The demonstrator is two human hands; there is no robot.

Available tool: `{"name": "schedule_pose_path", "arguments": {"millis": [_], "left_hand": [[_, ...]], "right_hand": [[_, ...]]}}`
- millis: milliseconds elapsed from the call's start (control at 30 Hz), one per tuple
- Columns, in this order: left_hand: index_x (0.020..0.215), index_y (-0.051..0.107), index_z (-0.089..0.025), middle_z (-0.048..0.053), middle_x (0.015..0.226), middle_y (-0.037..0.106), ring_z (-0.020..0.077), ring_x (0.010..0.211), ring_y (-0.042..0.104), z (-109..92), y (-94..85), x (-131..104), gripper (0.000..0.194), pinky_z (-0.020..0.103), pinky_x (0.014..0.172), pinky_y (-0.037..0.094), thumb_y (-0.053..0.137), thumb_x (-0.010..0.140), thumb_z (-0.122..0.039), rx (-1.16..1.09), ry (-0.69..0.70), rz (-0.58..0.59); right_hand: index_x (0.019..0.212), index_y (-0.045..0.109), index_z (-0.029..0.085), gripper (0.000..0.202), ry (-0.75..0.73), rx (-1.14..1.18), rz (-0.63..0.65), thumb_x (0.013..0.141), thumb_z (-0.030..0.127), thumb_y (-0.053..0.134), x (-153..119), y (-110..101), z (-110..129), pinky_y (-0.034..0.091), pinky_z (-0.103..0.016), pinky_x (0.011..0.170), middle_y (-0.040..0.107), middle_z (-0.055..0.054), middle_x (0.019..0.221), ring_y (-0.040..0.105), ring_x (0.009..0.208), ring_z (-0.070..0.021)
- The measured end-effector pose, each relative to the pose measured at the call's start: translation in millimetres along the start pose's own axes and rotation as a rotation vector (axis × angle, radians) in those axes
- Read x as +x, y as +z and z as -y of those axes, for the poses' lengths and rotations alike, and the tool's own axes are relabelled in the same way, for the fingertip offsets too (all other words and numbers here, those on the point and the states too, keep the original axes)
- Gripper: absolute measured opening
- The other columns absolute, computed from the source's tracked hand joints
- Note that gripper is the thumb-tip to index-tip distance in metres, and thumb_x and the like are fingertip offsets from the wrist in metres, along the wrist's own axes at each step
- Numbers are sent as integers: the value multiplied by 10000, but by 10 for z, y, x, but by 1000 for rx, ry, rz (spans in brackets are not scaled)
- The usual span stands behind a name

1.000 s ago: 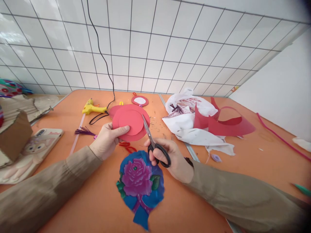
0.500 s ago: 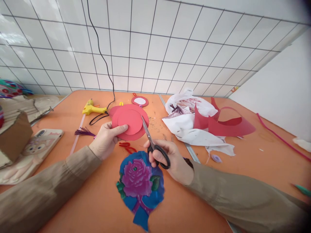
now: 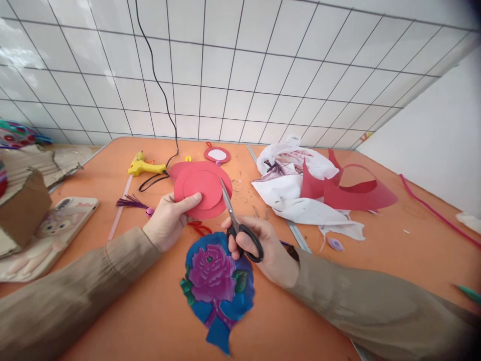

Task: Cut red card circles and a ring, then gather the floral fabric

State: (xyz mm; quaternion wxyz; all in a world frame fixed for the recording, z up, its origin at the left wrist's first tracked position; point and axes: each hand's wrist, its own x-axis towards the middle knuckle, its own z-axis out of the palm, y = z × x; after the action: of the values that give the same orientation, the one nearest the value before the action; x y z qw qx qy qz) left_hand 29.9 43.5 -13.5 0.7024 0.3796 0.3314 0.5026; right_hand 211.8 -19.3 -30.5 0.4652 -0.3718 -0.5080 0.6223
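Note:
My left hand (image 3: 168, 219) pinches a stack of red paper rounds (image 3: 203, 190), thumb on top of the smaller circle. In my right hand (image 3: 268, 248) are black-handled scissors (image 3: 233, 218), their blades pointing up and lying over the right edge of the red paper. Below the hands, a blue cutout with a purple rose (image 3: 212, 273) rests on the orange table. Red fuzzy pieces (image 3: 200, 229) show just under the paper, partly hidden. Behind it lies a small red oval with a white centre (image 3: 217, 155).
A yellow glue gun (image 3: 146, 166) with a black cord and a purple tassel (image 3: 131, 201) lie at left, beside a phone (image 3: 67, 225) and cardboard box (image 3: 28, 210). At right are a white plastic bag (image 3: 296, 200) and red paper scraps (image 3: 353, 195).
My left hand and the red paper have shifted slightly right. A purple bell by the tassel now shows more fully. The scissors have barely moved.

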Motion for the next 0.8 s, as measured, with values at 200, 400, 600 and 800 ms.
{"name": "schedule_pose_path", "arguments": {"millis": [200, 400, 600, 800], "left_hand": [[895, 731, -130, 95, 938, 745, 227, 927, 674, -2, 38, -31, 247, 267, 780, 536, 766, 664, -209, 11, -17, 10], [879, 734, -125, 109, 947, 742, 245, 943, 667, -14, 24, -21, 278, 287, 812, 529, 789, 628, -231, 22, -17, -4], [881, 732, -125, 100, 966, 740, 225, 936, 670, -18, 8, -12, 254, 268, 808, 529, 774, 646, -211, 15, -14, -2], [857, 734, -126, 106, 942, 744, 232, 920, 673, -19, 15, -18, 255, 273, 800, 529, 784, 631, -232, 28, -22, -5]], "right_hand": [[925, 593, 151, 432, -19, 21, 9, 710, 514, 691, 4, -9, -4, 416, -243, 520, 582, 9, 608, 539, 519, -102], [906, 597, 150, 444, -4, 4, -5, 691, 525, 700, 9, -18, 12, 431, -248, 511, 572, 15, 599, 532, 503, -101], [895, 604, 146, 432, -4, 9, 1, 699, 520, 696, 2, -12, 13, 417, -235, 505, 567, 17, 590, 525, 498, -93], [885, 611, 152, 429, -11, 0, -5, 697, 528, 694, -1, -3, 15, 417, -237, 497, 564, 17, 585, 521, 495, -95]]}}
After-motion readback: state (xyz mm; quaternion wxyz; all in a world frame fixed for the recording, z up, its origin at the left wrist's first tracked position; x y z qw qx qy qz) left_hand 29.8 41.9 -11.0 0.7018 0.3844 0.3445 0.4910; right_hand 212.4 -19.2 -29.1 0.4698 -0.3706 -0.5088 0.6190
